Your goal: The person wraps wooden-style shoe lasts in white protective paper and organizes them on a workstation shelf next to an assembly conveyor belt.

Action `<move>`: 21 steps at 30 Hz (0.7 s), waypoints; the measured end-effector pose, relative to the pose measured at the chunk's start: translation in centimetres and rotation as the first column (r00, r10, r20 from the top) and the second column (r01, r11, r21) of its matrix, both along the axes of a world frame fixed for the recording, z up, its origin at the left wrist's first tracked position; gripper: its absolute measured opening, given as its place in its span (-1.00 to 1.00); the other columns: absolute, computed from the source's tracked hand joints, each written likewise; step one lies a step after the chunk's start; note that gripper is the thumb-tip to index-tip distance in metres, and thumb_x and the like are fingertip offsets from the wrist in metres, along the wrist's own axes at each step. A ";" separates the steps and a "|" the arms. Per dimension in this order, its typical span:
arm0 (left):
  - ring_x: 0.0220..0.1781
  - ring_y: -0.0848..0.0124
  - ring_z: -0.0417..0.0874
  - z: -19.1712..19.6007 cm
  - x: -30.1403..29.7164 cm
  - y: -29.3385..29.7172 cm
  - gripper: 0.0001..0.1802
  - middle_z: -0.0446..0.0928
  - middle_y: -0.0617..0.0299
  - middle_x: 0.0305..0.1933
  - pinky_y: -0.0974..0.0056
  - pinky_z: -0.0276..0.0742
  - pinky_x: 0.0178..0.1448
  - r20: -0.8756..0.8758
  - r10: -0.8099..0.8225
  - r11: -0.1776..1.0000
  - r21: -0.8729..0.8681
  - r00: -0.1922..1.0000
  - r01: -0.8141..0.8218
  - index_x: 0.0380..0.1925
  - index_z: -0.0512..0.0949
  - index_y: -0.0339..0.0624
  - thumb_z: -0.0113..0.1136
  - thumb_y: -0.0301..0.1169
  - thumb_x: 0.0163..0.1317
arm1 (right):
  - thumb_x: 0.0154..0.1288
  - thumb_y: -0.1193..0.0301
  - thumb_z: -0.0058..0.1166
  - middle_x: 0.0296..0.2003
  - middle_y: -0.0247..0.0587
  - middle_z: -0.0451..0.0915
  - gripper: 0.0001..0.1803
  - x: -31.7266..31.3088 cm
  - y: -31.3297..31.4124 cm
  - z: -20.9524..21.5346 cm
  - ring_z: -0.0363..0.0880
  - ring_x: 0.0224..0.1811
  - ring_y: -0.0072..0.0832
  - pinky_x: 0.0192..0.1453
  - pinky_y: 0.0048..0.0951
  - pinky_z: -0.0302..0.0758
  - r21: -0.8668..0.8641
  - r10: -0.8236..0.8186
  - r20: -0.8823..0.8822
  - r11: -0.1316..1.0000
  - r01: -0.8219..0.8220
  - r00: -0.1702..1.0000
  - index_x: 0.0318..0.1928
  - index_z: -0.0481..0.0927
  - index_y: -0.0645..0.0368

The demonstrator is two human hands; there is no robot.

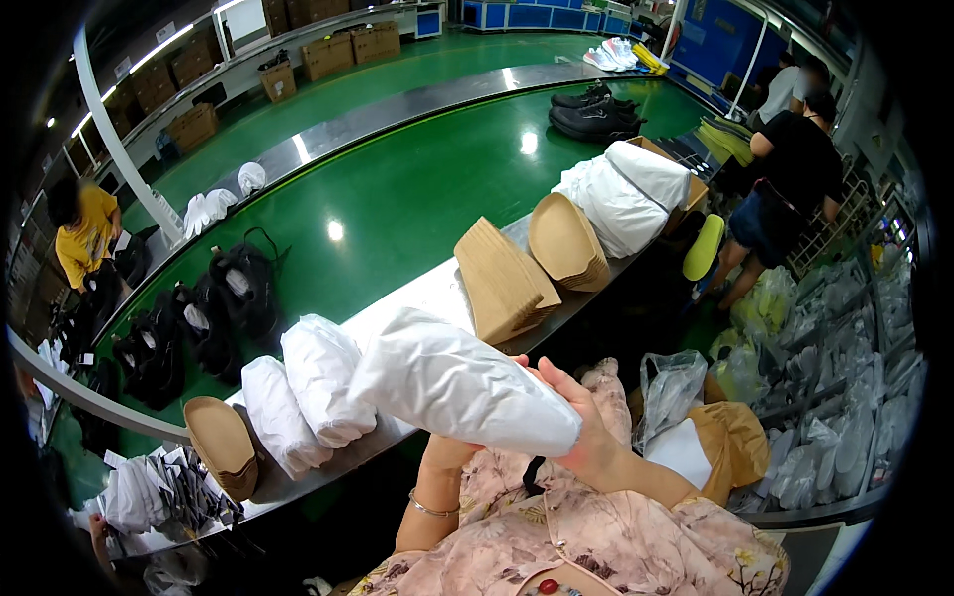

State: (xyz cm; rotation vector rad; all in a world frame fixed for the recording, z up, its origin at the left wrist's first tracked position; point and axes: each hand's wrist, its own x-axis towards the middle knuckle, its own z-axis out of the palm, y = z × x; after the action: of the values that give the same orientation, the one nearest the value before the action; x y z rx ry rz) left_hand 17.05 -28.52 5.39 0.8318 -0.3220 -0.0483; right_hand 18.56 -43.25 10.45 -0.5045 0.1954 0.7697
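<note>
A long, crumpled white paper bundle [467, 382] lies slantwise across both my hands, above the edge of the metal ledge. My right hand [586, 422] grips its narrow right end, thumb up along the side. Beneath its lower edge, my left hand [452, 453] holds it from below, with the fingers hidden. What the paper wraps, if anything, does not show. Just left of it, more white paper bundles [323, 377] rest side by side on the ledge. A stack of brown sole-shaped cardboard inserts [505, 283] sits beyond my right hand.
Black shoes [243, 288] stand on the green conveyor belt [397, 169], and more black shoes [596, 117] farther along. Brown cardboard inserts [221, 442] and a white paper pile [621, 199] occupy the ledge. Plastic-bagged items [825, 437] fill a rack at right. Two co-workers [795, 149] are at right, another [84, 238] at left.
</note>
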 end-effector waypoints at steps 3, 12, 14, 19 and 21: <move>0.22 0.28 0.38 -0.4 -0.9 0.2 -0.46 0.35 -0.01 0.20 0.20 0.29 0.28 -0.015 0.103 0.984 0.147 0.995 -0.100 0.11 0.36 -0.30 0.19 -0.37 0.11 | 0.39 0.18 -0.17 -0.07 -0.35 0.54 -0.65 0.0 0.9 -0.4 0.49 0.00 -0.52 0.11 -0.48 0.40 -0.051 -0.055 -0.041 0.997 0.053 0.998 0.01 0.45 0.14; -0.04 0.53 0.45 -5.1 -3.3 0.2 -0.52 0.51 0.30 -0.05 0.35 0.40 0.02 -0.091 0.281 0.955 -0.074 0.955 -0.288 -0.01 0.45 -0.22 0.26 -0.18 0.15 | 0.33 0.21 -0.18 -0.05 -0.12 0.45 -0.58 0.1 2.1 -3.1 0.46 -0.03 -0.42 0.10 -0.41 0.38 -0.422 -0.013 0.577 0.851 0.312 0.817 0.05 0.33 0.27; 0.00 0.53 0.45 -4.9 -4.1 0.6 -0.48 0.50 0.29 -0.04 0.36 0.39 0.05 -0.048 0.366 0.922 -0.116 0.929 -0.369 0.03 0.42 -0.22 0.23 -0.14 0.16 | 0.33 0.11 -0.16 0.01 -0.08 0.41 -0.45 -0.6 3.2 -2.3 0.41 0.05 -0.37 0.15 -0.35 0.33 -0.309 -0.071 0.708 0.863 0.398 0.703 0.16 0.19 0.25; 0.08 0.46 0.42 -2.4 -6.0 2.1 -0.43 0.45 0.26 0.04 0.31 0.31 0.17 -0.067 0.370 0.910 -0.175 0.927 -0.376 0.09 0.35 -0.24 0.18 -0.11 0.20 | 0.00 0.25 0.31 0.21 0.28 0.15 -0.10 -2.0 4.4 -1.4 0.21 0.27 -0.07 0.30 -0.12 0.15 -0.174 0.130 0.980 0.929 0.326 0.153 0.22 -0.01 0.19; 0.14 0.40 0.37 -1.7 -6.3 2.6 -0.38 0.40 0.20 0.10 0.26 0.26 0.23 -0.070 0.423 0.897 -0.113 0.904 -0.428 0.14 0.29 -0.28 0.17 -0.11 0.21 | -0.07 0.39 0.35 0.20 0.29 0.15 -0.08 -2.2 4.8 -2.1 0.21 0.26 -0.05 0.30 -0.12 0.16 -0.276 0.295 0.955 0.828 0.488 0.040 0.21 0.00 0.20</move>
State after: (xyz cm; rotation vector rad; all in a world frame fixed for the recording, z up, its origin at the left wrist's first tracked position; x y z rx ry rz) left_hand 10.73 -25.88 3.64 0.7596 -0.0937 0.3615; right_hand 16.38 -38.47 8.32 -1.5284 -0.9879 -0.0309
